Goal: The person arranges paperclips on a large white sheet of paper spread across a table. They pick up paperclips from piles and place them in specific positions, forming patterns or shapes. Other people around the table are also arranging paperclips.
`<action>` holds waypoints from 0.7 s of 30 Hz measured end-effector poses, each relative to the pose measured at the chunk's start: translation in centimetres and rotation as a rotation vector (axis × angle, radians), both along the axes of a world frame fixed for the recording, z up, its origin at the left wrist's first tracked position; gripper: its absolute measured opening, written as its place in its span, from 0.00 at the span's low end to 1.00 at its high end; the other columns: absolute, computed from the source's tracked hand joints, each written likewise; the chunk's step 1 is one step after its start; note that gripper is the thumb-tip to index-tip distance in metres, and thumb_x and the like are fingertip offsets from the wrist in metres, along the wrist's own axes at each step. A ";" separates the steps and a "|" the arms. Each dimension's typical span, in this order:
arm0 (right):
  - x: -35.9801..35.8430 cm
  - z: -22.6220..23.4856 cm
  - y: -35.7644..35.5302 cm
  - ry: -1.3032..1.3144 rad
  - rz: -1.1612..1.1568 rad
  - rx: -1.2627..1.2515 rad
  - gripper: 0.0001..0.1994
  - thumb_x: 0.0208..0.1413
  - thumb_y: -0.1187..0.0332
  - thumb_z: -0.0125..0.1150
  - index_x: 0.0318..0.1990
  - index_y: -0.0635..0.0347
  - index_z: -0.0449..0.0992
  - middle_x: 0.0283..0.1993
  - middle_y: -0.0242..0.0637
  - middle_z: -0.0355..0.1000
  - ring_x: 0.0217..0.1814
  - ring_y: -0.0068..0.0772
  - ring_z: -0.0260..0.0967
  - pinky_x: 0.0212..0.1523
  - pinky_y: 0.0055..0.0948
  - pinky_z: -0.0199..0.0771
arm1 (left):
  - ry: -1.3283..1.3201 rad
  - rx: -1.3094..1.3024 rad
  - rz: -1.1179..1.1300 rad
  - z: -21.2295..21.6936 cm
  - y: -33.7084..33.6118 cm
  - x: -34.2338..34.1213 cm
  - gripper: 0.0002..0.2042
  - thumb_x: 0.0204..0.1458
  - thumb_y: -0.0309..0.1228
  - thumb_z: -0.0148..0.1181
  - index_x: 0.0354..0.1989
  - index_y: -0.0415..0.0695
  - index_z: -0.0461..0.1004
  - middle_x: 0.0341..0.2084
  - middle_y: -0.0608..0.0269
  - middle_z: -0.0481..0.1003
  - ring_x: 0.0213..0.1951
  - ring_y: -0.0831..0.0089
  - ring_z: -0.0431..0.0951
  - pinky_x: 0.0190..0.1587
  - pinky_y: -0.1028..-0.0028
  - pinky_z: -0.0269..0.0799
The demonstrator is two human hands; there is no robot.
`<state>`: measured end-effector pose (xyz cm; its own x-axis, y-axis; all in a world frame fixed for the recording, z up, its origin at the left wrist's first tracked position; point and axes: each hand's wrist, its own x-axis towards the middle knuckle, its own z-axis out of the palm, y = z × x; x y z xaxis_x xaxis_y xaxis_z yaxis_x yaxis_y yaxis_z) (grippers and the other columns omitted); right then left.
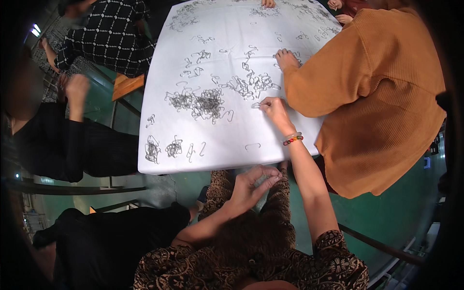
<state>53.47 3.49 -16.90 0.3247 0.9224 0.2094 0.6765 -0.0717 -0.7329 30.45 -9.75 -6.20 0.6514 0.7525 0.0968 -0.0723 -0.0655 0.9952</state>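
Observation:
My right hand (277, 115), with a beaded bracelet at the wrist, reaches over the white-covered table (217, 157). Its thumb and fingers are pinched at a small bent wire hook (256, 105) on the cloth. My left hand (251, 187) hovers just off the table's near edge, thumb and fingertips together; whatever may be between them is too small to make out. Beyond the right hand lies a loose spread of wire hooks (249, 86). A denser, tangled heap of hooks (209, 104) sits left of it. One single hook (252, 146) rests near the front edge.
Two small hook piles (152, 150) (174, 147) lie at the table's near left corner. Close on my right, a person in a brown corduroy jacket (367, 72) has a hand (287, 60) on the cloth. Other people sit along the left side; more hooks (183, 19) lie at the far end.

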 end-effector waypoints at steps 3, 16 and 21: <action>0.0 0.5 -3.3 0.423 -0.070 -0.161 0.08 0.51 0.74 0.63 0.38 0.70 0.80 0.24 0.40 0.76 0.23 0.26 0.73 0.24 0.24 0.71 | 0.019 0.041 0.002 -0.3 -0.6 -0.4 0.07 0.53 0.25 0.62 0.39 0.38 0.78 0.35 0.58 0.80 0.38 0.74 0.79 0.43 0.75 0.74; -0.6 2.8 -8.5 0.856 -0.178 0.010 0.06 0.50 0.74 0.61 0.31 0.69 0.80 0.20 0.42 0.76 0.18 0.25 0.73 0.19 0.23 0.72 | -0.072 0.067 0.000 0.3 -3.1 -1.4 0.07 0.53 0.23 0.62 0.39 0.36 0.77 0.36 0.60 0.80 0.39 0.78 0.78 0.44 0.77 0.73; 0.4 2.2 -8.4 0.249 -0.255 -0.165 0.05 0.46 0.74 0.62 0.27 0.69 0.80 0.16 0.42 0.74 0.17 0.27 0.74 0.23 0.24 0.74 | -0.041 0.112 0.016 0.1 -3.4 -1.4 0.07 0.52 0.24 0.63 0.39 0.37 0.77 0.35 0.60 0.80 0.39 0.77 0.78 0.45 0.76 0.73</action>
<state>53.89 -4.87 -14.68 0.5699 0.8203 -0.0489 0.4245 -0.3448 -0.8372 29.05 -13.11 -6.06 0.6332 0.7457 0.2073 -0.1112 -0.1773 0.9778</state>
